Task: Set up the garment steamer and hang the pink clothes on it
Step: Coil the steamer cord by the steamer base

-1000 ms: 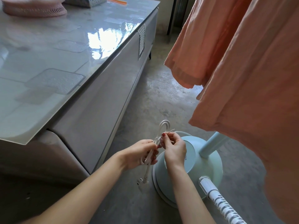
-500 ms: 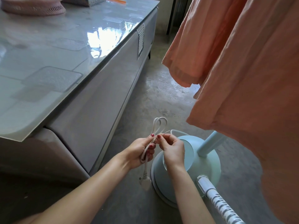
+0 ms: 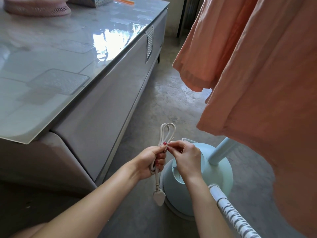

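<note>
Left hand [image 3: 152, 160]: fingers curled round a bundled white power cord [image 3: 165, 134], whose folded loops stand up above the fist; the white plug [image 3: 159, 196] hangs below the hand, clear of the floor as far as can be told. Right hand [image 3: 186, 156]: thumb and fingertips pinch a thin tie [image 3: 169, 142] at the middle of the bundle, just beside the left thumb.

Garment steamer base [image 3: 211, 179]: pale blue, rounded, standing on the concrete floor [image 3: 171, 100] directly under the hands. Pale blue pole [image 3: 221, 150]: rises from the base, tilted to the right, upper part hidden behind cloth. Steam hose [image 3: 233, 213]: white with grey banding, runs from the base toward the lower right edge.

Pink clothes [image 3: 257, 74]: salmon-pink, hanging at the right, hem above the base, sleeve hanging free to the left.

Desk [image 3: 68, 57]: glossy grey-green top, left of the steamer. Pink latticed basket [image 3: 36, 7]: on the far left corner of the desk.
</note>
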